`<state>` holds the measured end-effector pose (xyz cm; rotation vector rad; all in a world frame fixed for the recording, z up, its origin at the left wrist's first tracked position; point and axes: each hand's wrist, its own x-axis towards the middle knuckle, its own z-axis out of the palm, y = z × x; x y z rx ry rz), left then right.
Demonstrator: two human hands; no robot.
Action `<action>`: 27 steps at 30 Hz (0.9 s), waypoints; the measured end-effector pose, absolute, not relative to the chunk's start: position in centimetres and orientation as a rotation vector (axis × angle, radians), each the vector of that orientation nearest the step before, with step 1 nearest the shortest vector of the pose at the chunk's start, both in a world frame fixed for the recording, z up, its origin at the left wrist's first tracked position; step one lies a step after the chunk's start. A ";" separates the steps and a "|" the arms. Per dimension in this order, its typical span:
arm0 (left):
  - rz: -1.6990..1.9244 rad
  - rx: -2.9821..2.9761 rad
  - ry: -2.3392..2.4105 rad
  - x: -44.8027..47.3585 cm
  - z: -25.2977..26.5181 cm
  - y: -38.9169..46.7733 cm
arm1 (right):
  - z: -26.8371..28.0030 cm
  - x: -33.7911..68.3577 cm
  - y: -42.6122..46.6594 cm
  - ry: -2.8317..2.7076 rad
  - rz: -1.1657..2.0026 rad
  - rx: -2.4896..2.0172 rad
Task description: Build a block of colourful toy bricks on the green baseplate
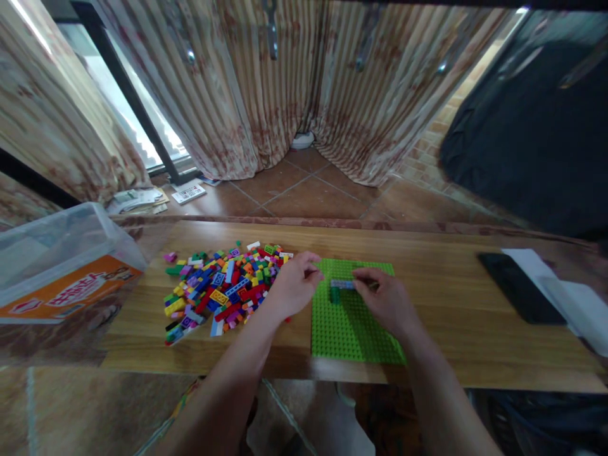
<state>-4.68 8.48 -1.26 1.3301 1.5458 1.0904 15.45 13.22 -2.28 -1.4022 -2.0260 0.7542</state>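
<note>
A bright green studded baseplate (pixel 351 339) lies on the wooden table. On its upper part is a long blue-grey toy brick (pixel 342 285), with a dark green brick (pixel 335 296) by its left end, partly under it. My right hand (pixel 384 301) has its thumb and fingers closed at the right end of the long brick. Between the brick pile and the baseplate, my left hand (pixel 295 285) hovers near the plate's left edge, its fingers curled together. Whatever those fingers hold, if anything, is too small to make out.
A heap of mixed coloured bricks (pixel 218 291) spreads to the left of my left hand. Beyond it stands a clear plastic box (pixel 71 253) with an orange label. At the right of the table (pixel 446 304) lie a dark flat object (pixel 517 288) and white paper (pixel 589 310).
</note>
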 end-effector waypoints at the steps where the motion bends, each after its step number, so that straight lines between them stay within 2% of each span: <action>1: 1.136 1.310 1.563 -5.1 -1.2 8.5 | -2.6 15.5 13.2 -2.118 0.725 -1.360; 6: 1.223 1.361 1.800 -7.8 -1.1 8.7 | -3.5 15.7 13.4 -2.392 0.489 -1.320; 11: 1.167 1.430 1.952 -9.7 -0.8 8.6 | -3.8 16.2 14.2 -2.472 0.489 -1.241; 23: 0.575 1.681 2.333 -9.0 0.5 7.8 | -4.4 16.1 14.9 -2.492 0.431 -1.131; 27: 0.477 1.734 2.414 -8.3 0.3 7.8 | -4.2 16.1 14.6 -2.469 0.431 -1.145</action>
